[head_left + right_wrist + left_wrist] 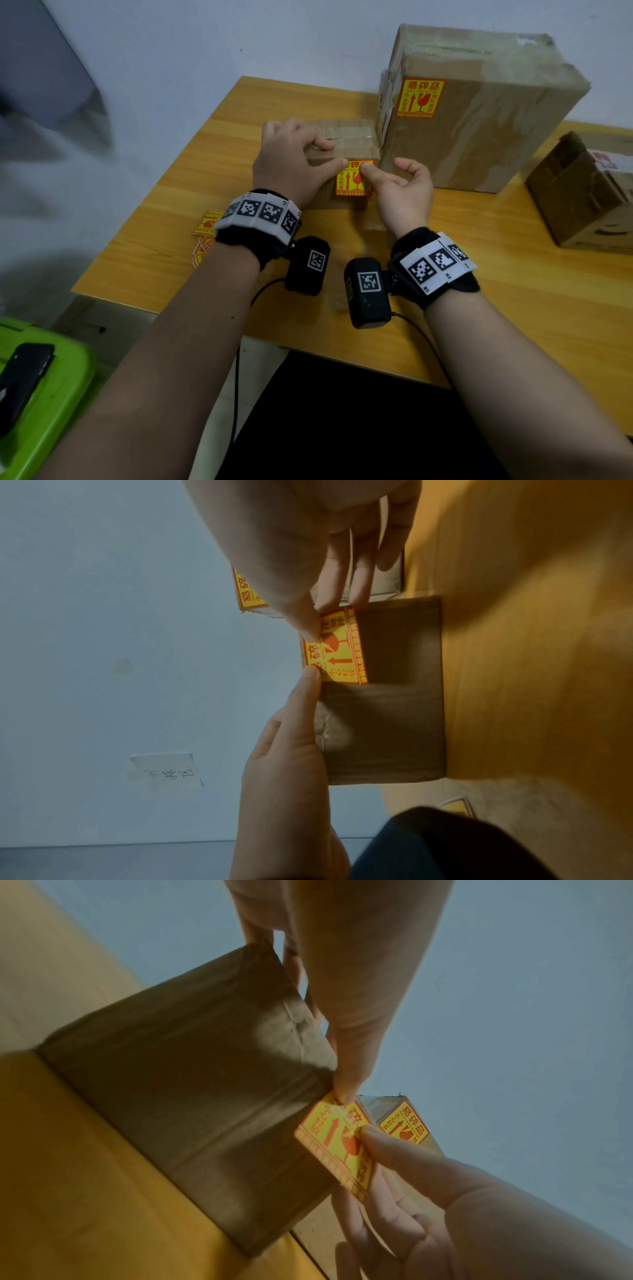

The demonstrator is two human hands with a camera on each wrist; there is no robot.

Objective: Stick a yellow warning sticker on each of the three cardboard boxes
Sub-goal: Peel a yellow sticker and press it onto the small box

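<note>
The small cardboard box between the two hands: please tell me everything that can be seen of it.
The small cardboard box is brown, low and closed, with clear tape across its top. It stands on the wooden table, close beside the tall box. A yellow warning sticker with red print lies on its front face. The left hand rests on its top, thumb at the sticker; the right hand presses the sticker with one finger.

small box (342, 144) left of, touching tall box (479, 113) | third box (582, 202) far right

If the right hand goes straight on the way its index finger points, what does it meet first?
The right hand already touches the yellow sticker on the small box; pushing on, it probably meets the left hand's thumb.
</note>
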